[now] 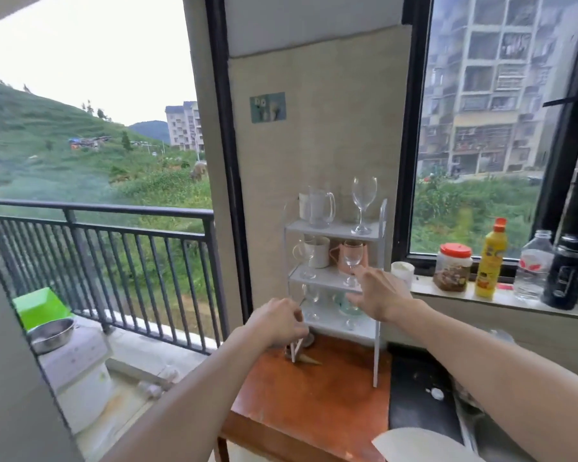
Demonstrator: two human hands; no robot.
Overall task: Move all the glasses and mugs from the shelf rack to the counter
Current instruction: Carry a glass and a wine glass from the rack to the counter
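Soft, even daylight pours in from the open balcony and the dark-framed window (481, 145) — the sky is blown out white. Wide-angle bending warps the edges, and fine detail looks smeared — shadows faint.

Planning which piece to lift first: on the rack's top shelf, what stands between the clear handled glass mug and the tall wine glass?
Nothing that shows: the head view has only beige wall behind the gap between the clear handled glass mug and tall wine glass.
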